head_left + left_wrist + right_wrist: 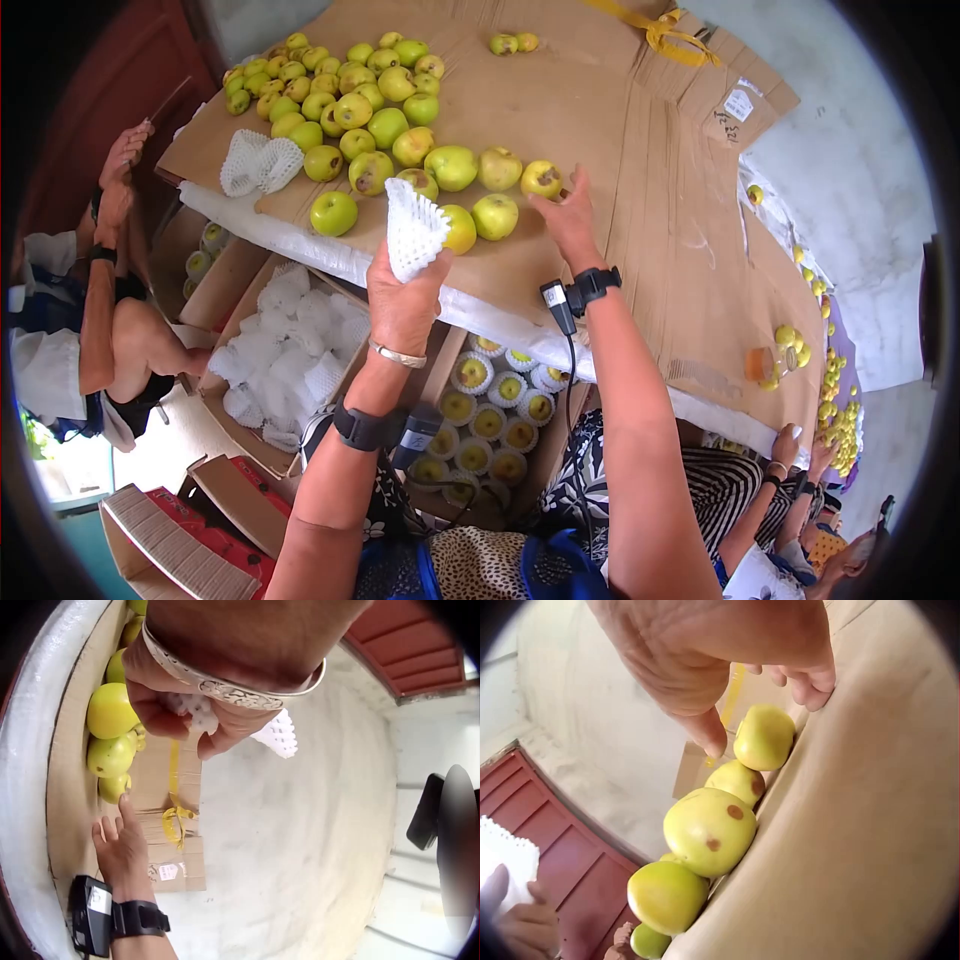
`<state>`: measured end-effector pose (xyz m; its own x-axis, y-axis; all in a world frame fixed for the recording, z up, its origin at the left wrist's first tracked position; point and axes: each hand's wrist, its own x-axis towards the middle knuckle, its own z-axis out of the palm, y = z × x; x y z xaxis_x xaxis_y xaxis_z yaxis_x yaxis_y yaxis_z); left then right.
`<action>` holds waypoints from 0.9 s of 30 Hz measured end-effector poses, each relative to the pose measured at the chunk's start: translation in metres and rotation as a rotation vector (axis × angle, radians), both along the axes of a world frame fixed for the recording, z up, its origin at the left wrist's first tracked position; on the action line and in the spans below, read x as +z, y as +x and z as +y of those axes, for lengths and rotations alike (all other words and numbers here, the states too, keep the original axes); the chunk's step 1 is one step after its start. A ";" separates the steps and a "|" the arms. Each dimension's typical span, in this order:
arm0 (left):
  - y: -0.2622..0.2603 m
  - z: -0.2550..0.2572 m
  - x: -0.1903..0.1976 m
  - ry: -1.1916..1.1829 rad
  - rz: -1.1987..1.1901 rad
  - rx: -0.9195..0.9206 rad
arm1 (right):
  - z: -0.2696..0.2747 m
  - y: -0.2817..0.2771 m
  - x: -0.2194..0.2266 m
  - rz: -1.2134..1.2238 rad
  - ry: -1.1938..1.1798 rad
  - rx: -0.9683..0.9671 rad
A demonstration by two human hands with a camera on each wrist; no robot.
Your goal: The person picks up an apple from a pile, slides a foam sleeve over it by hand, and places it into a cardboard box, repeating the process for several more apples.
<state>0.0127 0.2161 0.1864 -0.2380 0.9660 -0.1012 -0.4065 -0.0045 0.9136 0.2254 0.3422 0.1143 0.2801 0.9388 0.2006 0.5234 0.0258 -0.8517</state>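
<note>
My left hand (402,300) grips a white foam fruit net (415,228), which stands up above the fingers. In the left wrist view part of the net (279,735) sticks out past the hand. My right hand (568,222) reaches over the cardboard with fingers spread, close beside a yellow-green apple (541,179) with a brown patch. From the right wrist, the thumb and fingers hang around the near side of an apple (765,737), and nothing is between them. More apples (451,168) lie in a row to the left of that hand.
A heap of apples (350,110) and two foam nets (260,163) lie on the cardboard-covered table (640,250). Below its edge are a box of foam nets (285,350) and a box of netted apples (488,423). Other people sit at left and lower right.
</note>
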 end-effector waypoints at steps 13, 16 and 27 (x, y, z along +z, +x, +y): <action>-0.020 0.006 -0.006 0.124 0.035 -0.062 | -0.042 0.006 0.035 1.289 -0.293 0.286; -0.021 -0.003 0.009 0.084 -0.002 -0.241 | -0.088 -0.002 0.067 1.543 -0.265 0.401; 0.011 -0.003 -0.029 0.631 1.031 -0.239 | -0.161 0.010 0.041 1.761 -0.211 0.478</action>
